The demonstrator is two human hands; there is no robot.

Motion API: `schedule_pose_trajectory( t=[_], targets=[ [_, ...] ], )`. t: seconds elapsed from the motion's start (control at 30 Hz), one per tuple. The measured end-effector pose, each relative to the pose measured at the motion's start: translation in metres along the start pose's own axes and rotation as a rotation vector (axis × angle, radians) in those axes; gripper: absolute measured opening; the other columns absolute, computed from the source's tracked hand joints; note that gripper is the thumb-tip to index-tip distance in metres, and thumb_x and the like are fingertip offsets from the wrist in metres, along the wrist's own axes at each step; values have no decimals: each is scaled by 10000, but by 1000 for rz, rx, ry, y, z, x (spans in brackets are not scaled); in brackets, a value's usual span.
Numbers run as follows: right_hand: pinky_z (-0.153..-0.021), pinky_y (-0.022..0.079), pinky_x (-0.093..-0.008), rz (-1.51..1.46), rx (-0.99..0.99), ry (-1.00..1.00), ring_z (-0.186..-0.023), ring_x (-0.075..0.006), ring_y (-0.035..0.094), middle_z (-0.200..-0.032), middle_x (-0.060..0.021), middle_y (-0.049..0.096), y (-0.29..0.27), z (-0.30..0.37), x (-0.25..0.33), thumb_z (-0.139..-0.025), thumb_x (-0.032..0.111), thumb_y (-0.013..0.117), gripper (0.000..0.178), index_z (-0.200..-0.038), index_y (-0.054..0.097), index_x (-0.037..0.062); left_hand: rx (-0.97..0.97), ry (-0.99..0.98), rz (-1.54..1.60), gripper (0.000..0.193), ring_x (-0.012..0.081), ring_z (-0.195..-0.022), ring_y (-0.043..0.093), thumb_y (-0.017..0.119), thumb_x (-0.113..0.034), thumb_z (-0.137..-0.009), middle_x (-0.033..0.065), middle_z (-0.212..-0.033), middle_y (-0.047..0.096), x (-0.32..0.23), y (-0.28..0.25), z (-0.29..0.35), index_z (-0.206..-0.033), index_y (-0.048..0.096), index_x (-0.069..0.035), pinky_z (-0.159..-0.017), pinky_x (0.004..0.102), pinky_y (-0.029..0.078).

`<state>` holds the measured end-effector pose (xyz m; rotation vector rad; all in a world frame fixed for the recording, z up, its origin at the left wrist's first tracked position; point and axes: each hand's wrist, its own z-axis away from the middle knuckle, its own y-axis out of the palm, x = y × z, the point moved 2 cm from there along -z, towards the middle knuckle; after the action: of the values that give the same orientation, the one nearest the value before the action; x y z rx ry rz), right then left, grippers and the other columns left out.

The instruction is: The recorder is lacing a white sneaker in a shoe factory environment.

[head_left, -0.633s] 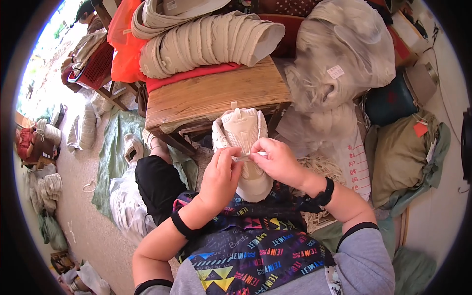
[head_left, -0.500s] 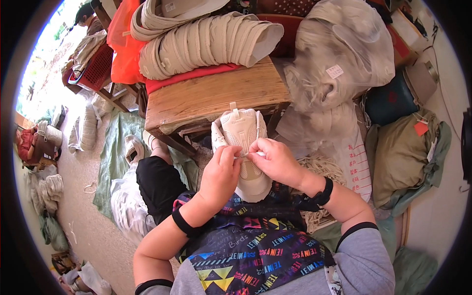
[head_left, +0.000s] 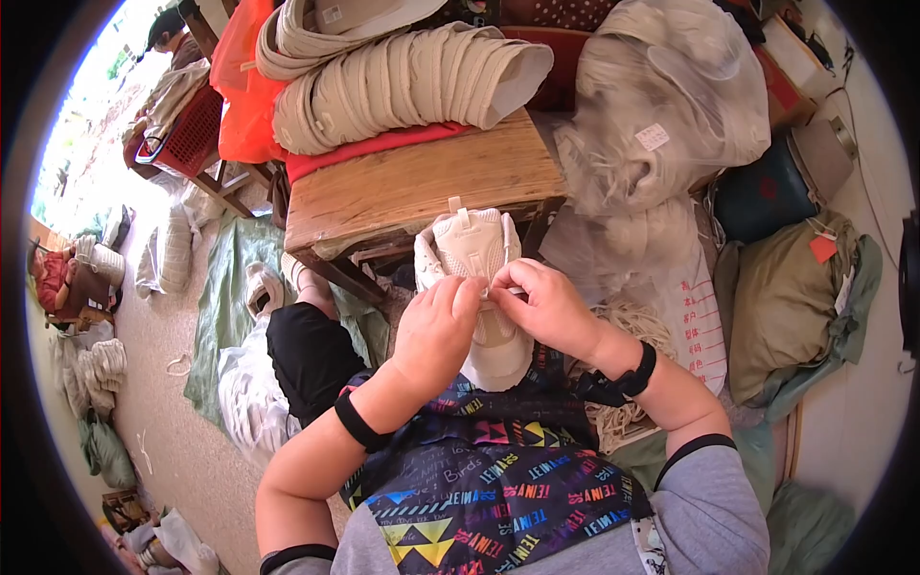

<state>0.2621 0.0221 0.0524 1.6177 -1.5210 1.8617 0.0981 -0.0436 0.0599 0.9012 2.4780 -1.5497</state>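
Observation:
A beige shoe upper [head_left: 465,238] stands over my lap, its tongue end towards the bench and its rounded toe towards me. My left hand [head_left: 433,331] is closed at the throat of the upper, fingers bent over its left side. My right hand [head_left: 548,305] pinches with thumb and forefinger at the same spot, its fingertips nearly meeting the left ones. Between the fingertips shows a short bit of pale shoelace [head_left: 485,293]; the rest of it is hidden by my fingers.
Ahead is a wooden bench [head_left: 412,187] bearing a row of nested beige uppers [head_left: 402,86]. Clear plastic bags [head_left: 661,105] of uppers stand at the right, above a heap of pale laces [head_left: 637,331]. A green sheet [head_left: 225,316] and a white bag [head_left: 254,393] lie at the left.
My left hand has rolled slightly rightward and up over the throat of the upper. My right hand has lifted a little and moved to the right, still pinching.

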Motion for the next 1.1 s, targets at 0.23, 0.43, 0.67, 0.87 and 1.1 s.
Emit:
schedule_pose_trajectory(
  t=[0.23,0.43,0.67,0.87,1.1],
  targets=[
    [-677,506,-366,-40,30,1,-777,-287,646,-850,-145,638,-7,-4,7,-866,149,668,147,-898,610,18,110,9,-241,328,266,-855,570,544,-72,-803,115,-945,545,-11,-5,1,-1123,517,-6,-738,360,447],
    [-671,498,-377,-3,155,109,-743,-295,643,-798,-139,643,-23,-2,8,-842,181,683,183,-881,605,20,282,-162,-327,136,219,-806,551,570,-51,-821,96,-900,520,8,-40,33,-949,603,-20,-711,338,453],
    [-742,489,-430,222,247,102,-821,-337,621,-838,-145,632,-38,19,-29,-825,202,671,185,-865,626,27,-138,-905,1522,71,52,-693,464,565,-73,-925,-8,-895,575,81,-131,85,-968,615,-47,-628,219,404],
    [-752,496,-422,333,106,31,-865,-361,618,-881,-156,626,-30,29,-57,-807,197,676,189,-930,676,53,-56,-831,625,139,49,-695,473,623,-78,-916,-21,-888,574,78,-108,96,-1044,648,-32,-643,208,408],
    [-622,520,-353,66,48,516,-651,-254,663,-690,-102,667,-47,24,-63,-887,142,571,156,-940,642,15,97,-245,461,255,230,-710,546,696,-80,-845,86,-875,533,20,-31,6,-1098,674,-89,-650,333,478]
  ],
)
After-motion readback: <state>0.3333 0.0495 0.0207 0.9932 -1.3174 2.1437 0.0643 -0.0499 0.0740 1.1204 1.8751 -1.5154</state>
